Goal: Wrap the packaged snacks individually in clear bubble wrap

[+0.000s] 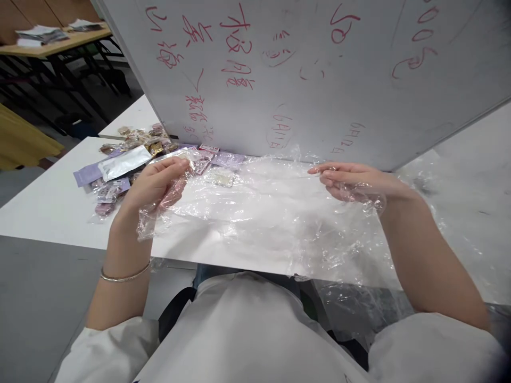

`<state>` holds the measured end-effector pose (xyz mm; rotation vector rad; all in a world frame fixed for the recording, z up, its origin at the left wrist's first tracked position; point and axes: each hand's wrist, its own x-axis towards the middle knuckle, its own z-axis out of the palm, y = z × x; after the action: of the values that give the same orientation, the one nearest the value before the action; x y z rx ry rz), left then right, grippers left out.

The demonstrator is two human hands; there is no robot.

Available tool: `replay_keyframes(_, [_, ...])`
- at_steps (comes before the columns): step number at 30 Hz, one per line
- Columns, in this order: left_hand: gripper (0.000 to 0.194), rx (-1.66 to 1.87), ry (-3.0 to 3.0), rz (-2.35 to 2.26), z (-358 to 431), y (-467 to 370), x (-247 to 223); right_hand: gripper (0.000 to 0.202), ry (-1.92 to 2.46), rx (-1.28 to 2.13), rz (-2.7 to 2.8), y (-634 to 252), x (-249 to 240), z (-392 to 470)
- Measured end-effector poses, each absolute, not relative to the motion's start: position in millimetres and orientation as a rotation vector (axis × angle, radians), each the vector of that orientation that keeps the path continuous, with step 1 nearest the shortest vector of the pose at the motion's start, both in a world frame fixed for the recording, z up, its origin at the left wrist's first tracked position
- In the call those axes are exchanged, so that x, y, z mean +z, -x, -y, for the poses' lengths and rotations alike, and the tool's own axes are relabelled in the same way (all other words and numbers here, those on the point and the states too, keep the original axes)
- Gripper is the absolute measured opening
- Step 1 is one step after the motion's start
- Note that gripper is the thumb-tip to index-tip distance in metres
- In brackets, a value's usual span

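A wide sheet of clear plastic film [255, 207] is stretched between my two hands above the white table. My left hand [162, 183], at the left end, is closed with its fingers pinched on the film. At the right end my right hand [349, 181] is closed on the film too, its index finger pointing left and film bunched under the palm. Beneath or behind the film lies a small clear packet [220, 177]. More crumpled film [347, 244] spreads over the table's right part and hangs past its front edge.
Wrapped snacks and sachets lie in a pile [115, 191] at the left, with a silver-white sachet [125, 163] on top. A whiteboard [247, 80] with red writing stands behind. Another table [59, 45] and a person's yellow clothing [26, 138] are at the far left.
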<state>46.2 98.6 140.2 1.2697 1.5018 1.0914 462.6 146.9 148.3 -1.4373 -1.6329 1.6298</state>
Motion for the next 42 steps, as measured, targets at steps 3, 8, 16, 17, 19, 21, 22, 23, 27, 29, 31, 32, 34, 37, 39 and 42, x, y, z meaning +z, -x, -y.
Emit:
replay_keyframes(3, [0.031, 0.979, -1.213, -1.526, -103.9, -43.0, 119.1, 0.031, 1.525, 1.44, 1.639, -467.0, 141.6, -168.1])
replay_keyframes(8, [0.035, 0.645, -1.227, -1.683, -120.9, -44.1, 64.2, 0.049, 1.711, 1.391, 1.567, -474.6, 112.3, -200.4])
replay_keyframes(16, [0.042, 0.6, -2.133, -1.976, -195.7, -49.2, 82.6, 0.074, 1.992, 1.452, 1.99, -459.5, 93.8, -146.1])
replay_keyframes(17, [0.042, 0.667, -2.211, -1.973, -210.9, -54.2, 94.5, 0.067, 1.973, 1.506, 1.973, -457.4, 90.5, -136.4])
replay_keyframes(19, [0.052, 0.826, -2.307, -1.82, -235.0, -68.7, 118.1, 0.055, 1.944, 1.56, 1.827, -453.5, 82.6, -115.5])
replay_keyframes(21, [0.065, 0.957, -2.349, -1.594, -241.0, -87.0, 134.5, 0.058, 1.928, 1.535, 1.637, -449.9, 75.1, -92.0])
replay_keyframes(22, [0.067, 1.011, -2.352, -1.503, -235.1, -96.4, 137.7, 0.062, 1.928, 1.515, 1.589, -448.4, 72.9, -79.9])
replay_keyframes(23, [0.065, 1.053, -2.347, -1.435, -223.2, -105.3, 136.5, 0.068, 1.942, 1.481, 1.601, -447.3, 72.4, -68.4])
replay_keyframes(27, [0.037, 0.716, -2.503, -1.131, -142.1, -129.9, 90.9, 0.081, 2.17, 0.76, 1.954, -441.8, 84.8, -45.0])
replay_keyframes(29, [0.037, 0.439, -2.633, -0.938, -104.3, -133.8, 56.7, 0.074, 2.002, 0.426, 2.157, -432.7, 87.9, -54.5])
replay_keyframes(31, [0.03, 0.312, -2.688, -0.888, -79.1, -132.2, 29.6, 0.064, 1.572, 0.436, 2.462, -416.6, 78.0, -74.7])
replay_keyframes(32, [0.024, 0.281, -2.696, -0.891, -71.0, -129.4, 21.3, 0.061, 1.331, 0.497, 2.616, -406.8, 67.6, -85.9])
replay_keyframes(34, [0.027, 0.258, -2.665, -0.911, -60.9, -120.3, 17.2, 0.061, 1.069, 0.545, 2.807, -387.6, 39.9, -104.0])
replay_keyframes(37, [0.032, 0.251, -2.484, -0.921, -54.2, -99.8, 34.9, 0.075, 1.351, 0.468, 2.796, -371.1, 1.4, -110.3])
replay_keyframes(39, [0.027, 0.195, -2.269, -0.893, -56.2, -82.7, 50.7, 0.085, 1.629, 0.441, 2.709, -370.2, -8.7, -103.2])
replay_keyframes(42, [0.024, 0.238, -2.039, -1.089, -78.1, -56.3, 59.8, 0.091, 1.893, 0.451, 2.629, -371.1, 4.5, -95.1])
